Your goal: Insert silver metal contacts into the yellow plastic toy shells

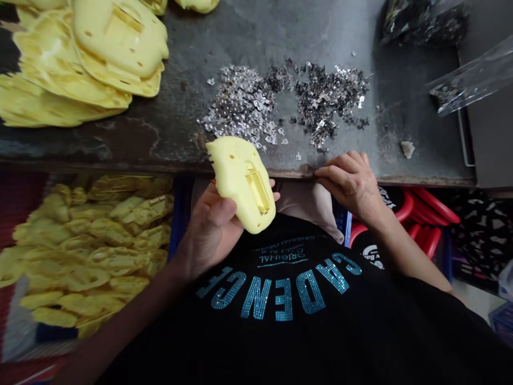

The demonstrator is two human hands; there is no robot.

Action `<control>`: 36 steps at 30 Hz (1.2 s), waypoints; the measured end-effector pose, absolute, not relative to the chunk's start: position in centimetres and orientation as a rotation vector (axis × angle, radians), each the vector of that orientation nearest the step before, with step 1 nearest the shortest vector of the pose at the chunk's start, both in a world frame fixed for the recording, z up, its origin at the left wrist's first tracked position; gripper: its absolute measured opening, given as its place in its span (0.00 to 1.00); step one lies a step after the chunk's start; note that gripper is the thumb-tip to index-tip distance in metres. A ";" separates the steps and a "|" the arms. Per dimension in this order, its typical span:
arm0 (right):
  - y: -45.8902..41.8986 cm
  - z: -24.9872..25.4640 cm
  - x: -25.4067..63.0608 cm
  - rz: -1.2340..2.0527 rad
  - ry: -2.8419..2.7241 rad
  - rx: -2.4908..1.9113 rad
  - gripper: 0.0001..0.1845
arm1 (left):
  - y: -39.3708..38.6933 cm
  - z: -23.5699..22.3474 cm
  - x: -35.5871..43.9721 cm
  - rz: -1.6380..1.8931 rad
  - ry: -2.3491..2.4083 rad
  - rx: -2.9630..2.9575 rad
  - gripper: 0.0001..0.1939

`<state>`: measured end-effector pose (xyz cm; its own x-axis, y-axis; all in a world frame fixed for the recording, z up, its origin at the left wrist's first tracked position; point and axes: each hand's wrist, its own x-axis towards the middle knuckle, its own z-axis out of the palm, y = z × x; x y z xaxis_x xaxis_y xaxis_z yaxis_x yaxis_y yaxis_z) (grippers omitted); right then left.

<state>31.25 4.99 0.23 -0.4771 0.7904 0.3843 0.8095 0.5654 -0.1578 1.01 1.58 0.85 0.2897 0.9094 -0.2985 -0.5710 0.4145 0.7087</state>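
Observation:
My left hand [214, 224] holds a yellow plastic housing [236, 184] just off the front edge of the workbench. The housing's rounded outer face, with a slot-like battery compartment and small holes, is turned up towards me. At the bench edge rests my right hand [352, 184], its fingers curled and drawn together; whatever the fingertips hold, if anything, is hidden. Beyond it lie two heaps of small metal contact plates: a brighter heap [244, 104] on the left and a darker heap [328, 99] on the right.
More yellow housings [120, 40] are stacked at the bench's back left. Below left, many yellow shells [100, 251] fill a container. Plastic bags with small dark parts [425, 24] lie back right. Red rings [428, 214] sit under the bench [192, 53] on the right.

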 end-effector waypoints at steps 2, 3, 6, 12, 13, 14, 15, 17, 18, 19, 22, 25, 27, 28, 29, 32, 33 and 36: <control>4.7 0.3 31.4 -0.062 -2.400 -1.294 0.07 | 1.5 1.0 1.2 1.044 0.749 0.507 0.31; 4.6 0.4 31.5 -0.072 -2.413 -1.303 0.08 | 1.4 1.1 1.2 1.042 0.746 0.501 0.32; 4.4 0.6 31.5 -0.155 -2.476 -1.334 0.09 | 1.4 1.4 1.4 0.979 0.744 0.476 0.33; 3.7 2.5 30.9 -0.048 -2.372 -1.278 0.08 | 1.7 1.9 2.2 0.928 0.663 0.377 0.35; 3.5 3.1 30.5 0.106 -2.263 -1.282 0.06 | 1.7 1.8 2.3 0.895 0.628 0.375 0.38; 3.3 3.8 29.9 0.306 -2.139 -1.266 0.04 | 1.8 1.6 2.3 0.856 0.588 0.374 0.40; 3.1 4.3 29.2 0.527 -2.011 -1.225 0.03 | 1.8 1.3 2.2 0.817 0.550 0.375 0.42; 3.0 5.2 27.6 0.909 -1.786 -1.095 0.04 | 1.7 0.9 2.1 0.755 0.481 0.378 0.43; 3.0 5.3 26.8 1.024 -1.716 -1.030 0.04 | 1.6 0.8 2.0 0.734 0.455 0.378 0.44; 3.2 5.3 26.1 1.089 -1.677 -0.988 0.05 | 1.5 0.7 1.9 0.722 0.436 0.378 0.44; 4.0 4.7 25.1 1.118 -1.678 -0.955 0.06 | 1.2 0.6 1.8 0.713 0.409 0.377 0.43; 4.6 4.4 25.3 1.104 -1.742 -0.979 0.07 | 1.1 0.7 1.8 0.744 0.406 0.363 0.42; 4.7 4.8 25.6 1.066 -1.800 -0.998 0.06 | 1.0 0.7 1.8 0.758 0.399 0.350 0.43; 4.8 5.1 25.8 1.048 -1.825 -1.000 0.06 | 1.0 0.7 1.8 0.760 0.396 0.343 0.43; 4.8 5.4 25.8 1.034 -1.844 -0.999 0.06 | 1.0 0.7 1.8 0.759 0.390 0.337 0.43; 4.9 6.2 25.8 1.007 -1.868 -0.997 0.07 | 1.0 0.8 1.9 0.752 0.373 0.323 0.43; 5.0 6.4 25.7 1.000 -1.870 -0.999 0.08 | 1.0 0.8 2.0 0.755 0.369 0.320 0.42; 5.3 6.4 25.3 0.983 -1.873 -0.993 0.10 | 0.9 0.6 2.1 0.777 0.367 0.324 0.39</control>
<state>25.27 5.34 6.40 -0.3877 0.8798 0.2750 0.2735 0.3946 -0.8772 2.14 0.86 0.61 0.6562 0.7274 -0.2007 -0.6165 0.6702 0.4133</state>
